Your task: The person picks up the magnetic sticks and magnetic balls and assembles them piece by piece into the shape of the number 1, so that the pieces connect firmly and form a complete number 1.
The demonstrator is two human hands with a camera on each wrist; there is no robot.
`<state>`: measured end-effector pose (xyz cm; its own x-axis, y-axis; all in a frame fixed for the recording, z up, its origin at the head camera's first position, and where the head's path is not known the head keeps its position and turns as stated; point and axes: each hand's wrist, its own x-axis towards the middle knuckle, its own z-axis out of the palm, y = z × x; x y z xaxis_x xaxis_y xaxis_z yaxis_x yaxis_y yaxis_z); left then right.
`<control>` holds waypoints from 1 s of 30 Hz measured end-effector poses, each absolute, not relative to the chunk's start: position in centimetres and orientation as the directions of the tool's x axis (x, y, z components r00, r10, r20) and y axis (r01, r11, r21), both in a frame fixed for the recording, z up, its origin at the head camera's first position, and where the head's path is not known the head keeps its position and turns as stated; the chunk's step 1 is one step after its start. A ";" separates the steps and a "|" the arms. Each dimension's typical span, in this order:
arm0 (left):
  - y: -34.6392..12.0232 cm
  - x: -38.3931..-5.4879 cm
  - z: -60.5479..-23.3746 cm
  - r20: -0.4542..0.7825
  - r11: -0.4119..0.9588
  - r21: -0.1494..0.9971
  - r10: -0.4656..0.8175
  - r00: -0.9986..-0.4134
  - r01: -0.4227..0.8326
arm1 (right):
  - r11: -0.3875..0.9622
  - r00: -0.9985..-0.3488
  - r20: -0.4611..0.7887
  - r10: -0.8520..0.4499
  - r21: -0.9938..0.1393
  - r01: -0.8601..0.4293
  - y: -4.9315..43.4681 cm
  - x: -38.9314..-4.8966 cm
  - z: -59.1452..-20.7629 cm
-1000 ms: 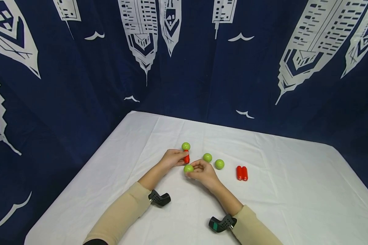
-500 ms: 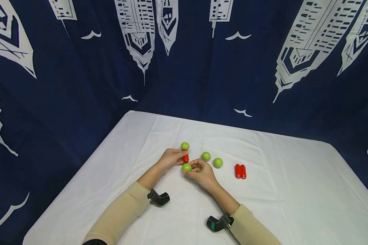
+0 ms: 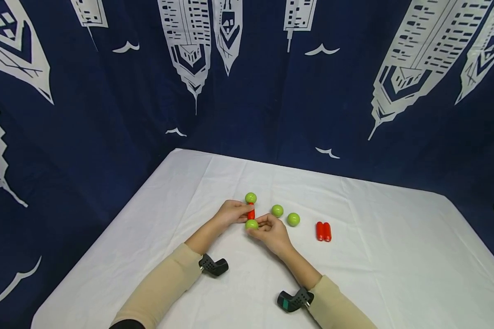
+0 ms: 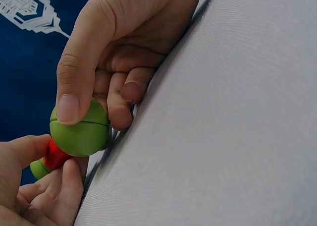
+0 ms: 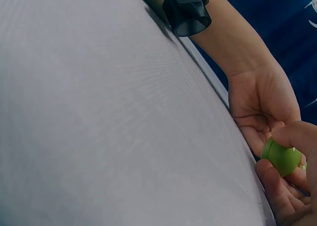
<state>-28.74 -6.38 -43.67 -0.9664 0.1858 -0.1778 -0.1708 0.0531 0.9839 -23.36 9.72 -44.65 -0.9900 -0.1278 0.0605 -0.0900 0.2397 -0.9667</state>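
Note:
My left hand (image 3: 233, 212) pinches a short red rod (image 3: 251, 213) between thumb and fingers. A green ball (image 3: 250, 198) sits on the rod's far end. Against the near end is another green ball (image 3: 251, 225), held by my right hand (image 3: 273, 232). In the left wrist view, the right thumb lies on this grooved green ball (image 4: 79, 131), and the red rod (image 4: 56, 155) runs from it between the left fingertips. The right wrist view shows the held ball (image 5: 282, 157) between thumb and fingers; the rod is hidden there.
Two loose green balls (image 3: 277, 210) (image 3: 293, 219) lie just beyond and right of my right hand. Further right, two red rods (image 3: 323, 231) lie side by side on the white tablecloth (image 3: 378, 256). A dark blue patterned curtain (image 3: 255, 114) hangs behind the table.
The green ball in my right hand has moved slightly away from me, closing the small gap to the rod's near end. My left hand stays almost still.

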 end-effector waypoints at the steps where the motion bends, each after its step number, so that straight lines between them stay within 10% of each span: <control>1: -6.4 -28.8 -43.7 -0.173 0.057 0.985 0.190 -0.966 -0.165 | 0.239 -0.990 0.058 -0.127 -0.967 -0.088 9.7 -23.3 -44.6; 30: -7.6 -28.7 -42.5 -0.306 0.204 0.947 0.352 -0.884 -0.247 | 0.137 -0.990 0.042 -0.136 -0.989 -0.061 9.9 -23.4 -44.7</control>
<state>-28.74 -7.63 -42.49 -0.8845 0.3519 -0.3063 -0.2471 0.2037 0.9473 -23.39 9.93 -44.73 -0.9898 -0.1363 0.0422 -0.0611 0.1373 -0.9886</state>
